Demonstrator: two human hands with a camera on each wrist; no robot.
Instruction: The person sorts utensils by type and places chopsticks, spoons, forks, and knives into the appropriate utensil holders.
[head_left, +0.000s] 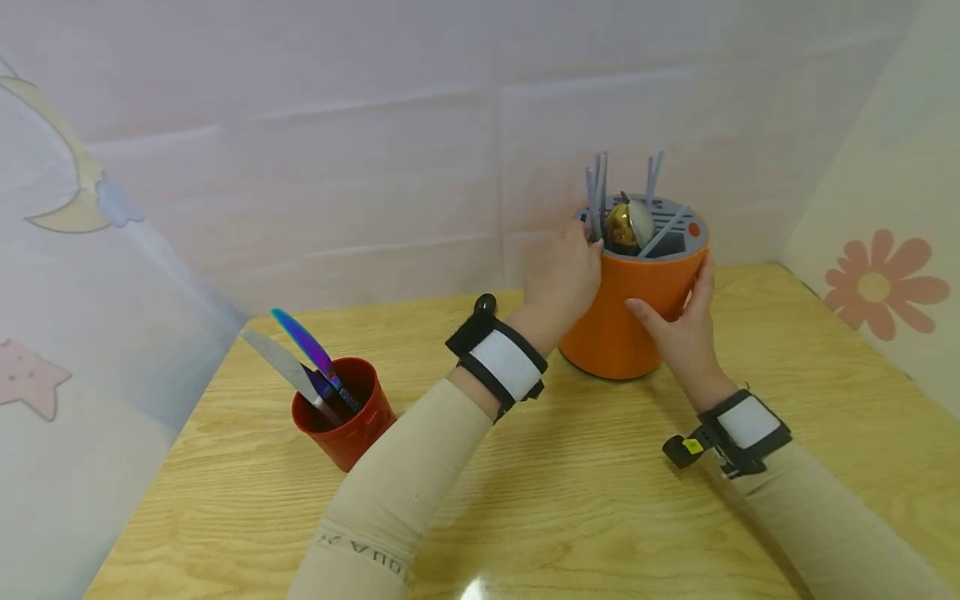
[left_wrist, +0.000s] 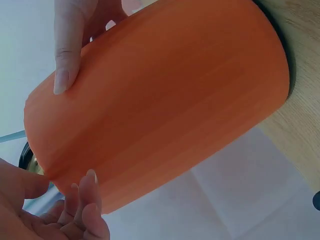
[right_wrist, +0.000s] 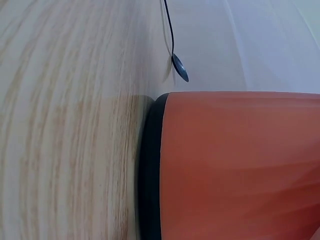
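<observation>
An orange utensil holder (head_left: pixel 618 308) with a grey slotted top stands on the table against the back wall. My left hand (head_left: pixel 562 271) is at its left rim, fingertips pinching the pale chopsticks (head_left: pixel 597 187) that stand there. In the left wrist view, the left thumb lies right at the rim and the other fingers are curled. My right hand (head_left: pixel 686 333) grips the holder's right side, thumb across the front, the other fingers mostly hidden behind. A gold spoon (head_left: pixel 621 227) and a silver spoon (head_left: pixel 641 222) show in the top, beside a slanted stick (head_left: pixel 665 230).
To the left, a red bucket (head_left: pixel 375 425) holds a silver-bladed knife (head_left: pixel 281 367) and a rainbow-bladed knife (head_left: pixel 303 340), blades up. Behind the holder, the right wrist view shows a dark spoon-shaped thing (right_wrist: pixel 180 68) on a thin line. Printed walls border the wooden table (head_left: pixel 540 508).
</observation>
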